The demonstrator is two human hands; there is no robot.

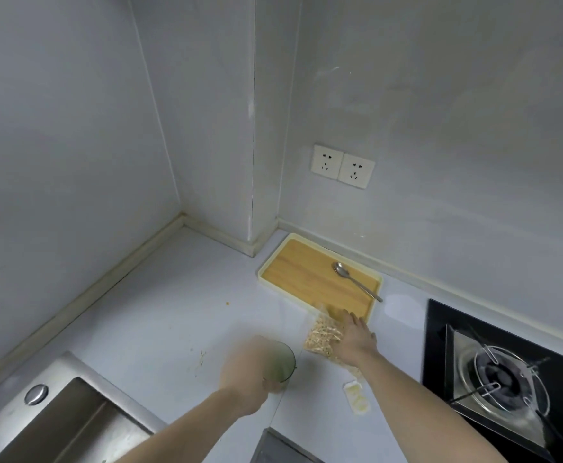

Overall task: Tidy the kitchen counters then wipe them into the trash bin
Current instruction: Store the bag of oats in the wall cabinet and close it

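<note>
Gripping green cup point(282, 364), left hand point(245, 372); right hand point(357, 339) flat on snack bag point(323, 335); spoon point(353, 279) nearby

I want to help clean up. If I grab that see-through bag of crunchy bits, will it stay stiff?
Probably not. The bag looks like thin clear plastic full of loose pieces, so it should sag and feel light. Crumbs on the counter hint it could spill.

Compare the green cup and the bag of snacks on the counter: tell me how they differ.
The green cup is a rigid, round vessel, while the bag is a soft clear pouch lying flat. The cup looks empty; the bag holds pale, stick-like pieces. The left hand grips the cup, whereas the right hand rests on the bag with fingers spread. The cup stands apart from the tray; the bag overlaps the tray's near edge. Both sit on the white counter.
</note>
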